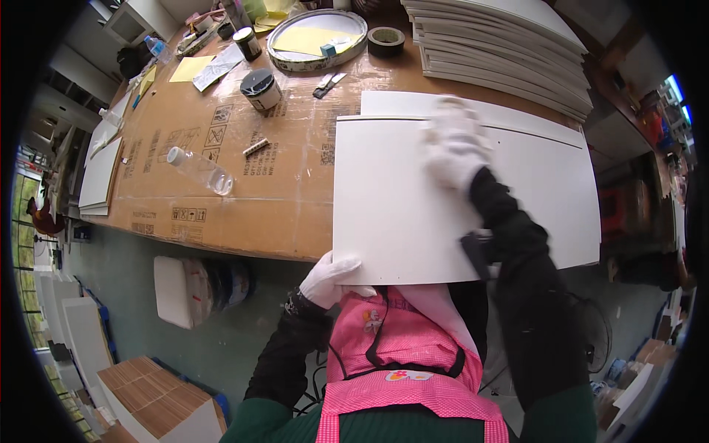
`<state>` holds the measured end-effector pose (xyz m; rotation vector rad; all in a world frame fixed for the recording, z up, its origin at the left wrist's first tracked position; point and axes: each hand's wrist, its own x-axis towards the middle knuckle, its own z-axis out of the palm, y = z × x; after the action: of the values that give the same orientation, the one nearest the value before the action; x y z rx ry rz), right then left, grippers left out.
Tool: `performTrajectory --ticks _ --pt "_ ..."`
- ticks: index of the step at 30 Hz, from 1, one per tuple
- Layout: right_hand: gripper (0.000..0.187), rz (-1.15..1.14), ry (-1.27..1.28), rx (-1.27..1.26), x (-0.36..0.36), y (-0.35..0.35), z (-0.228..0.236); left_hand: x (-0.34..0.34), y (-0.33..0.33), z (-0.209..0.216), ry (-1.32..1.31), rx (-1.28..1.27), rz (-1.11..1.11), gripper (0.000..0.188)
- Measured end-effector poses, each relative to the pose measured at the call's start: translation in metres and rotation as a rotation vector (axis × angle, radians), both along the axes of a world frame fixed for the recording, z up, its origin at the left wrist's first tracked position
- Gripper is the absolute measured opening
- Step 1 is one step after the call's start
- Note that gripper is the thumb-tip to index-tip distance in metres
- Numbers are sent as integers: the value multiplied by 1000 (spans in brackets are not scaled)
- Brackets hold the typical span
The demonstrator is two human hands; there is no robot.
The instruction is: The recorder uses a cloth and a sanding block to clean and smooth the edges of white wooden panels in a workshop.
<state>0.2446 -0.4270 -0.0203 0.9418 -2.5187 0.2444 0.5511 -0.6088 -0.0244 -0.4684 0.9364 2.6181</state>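
A large flat white panel (391, 199) lies at the table's near edge and juts out over it, with a second white panel (391, 102) showing beneath its far side. My left hand (330, 279), in a white glove, grips the top panel's near left corner, thumb on top and fingers under the edge. Toward the far side of the panel, my gloved right hand (456, 159) is blurred by motion. It presses a pale bunched cloth (452, 114) onto the surface; its fingers are mostly smeared.
Several white panels (502, 55) are stacked at the back right. On the cardboard-covered table (288, 207) are a clear bottle (201, 170), a dark-lidded jar (261, 90), a tape roll (385, 41), a utility knife (329, 85) and a round lid (284, 59). A white bucket (176, 292) stands below left.
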Motion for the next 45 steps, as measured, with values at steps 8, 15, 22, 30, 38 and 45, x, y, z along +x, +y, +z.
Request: performTrajectory --ticks 8,15,22,30,38,45 --pt "42 655 -377 -87 101 -103 59 11 -9 2 -38 -66 75 55" --pt "46 705 -490 -78 123 4 72 1 -88 3 -135 -689 262 45" --pt "48 278 -368 -119 154 22 93 -89 -157 44 -115 -1945 351 48" --pt "46 385 -459 -403 174 33 67 -214 -151 44 -131 -1948 -111 62" --pt "38 71 -1074 -696 158 37 96 -291 -178 -3 -96 -1832 167 64" --pt "13 371 -600 -729 14 0 195 -285 -164 -16 109 -909 606 32"
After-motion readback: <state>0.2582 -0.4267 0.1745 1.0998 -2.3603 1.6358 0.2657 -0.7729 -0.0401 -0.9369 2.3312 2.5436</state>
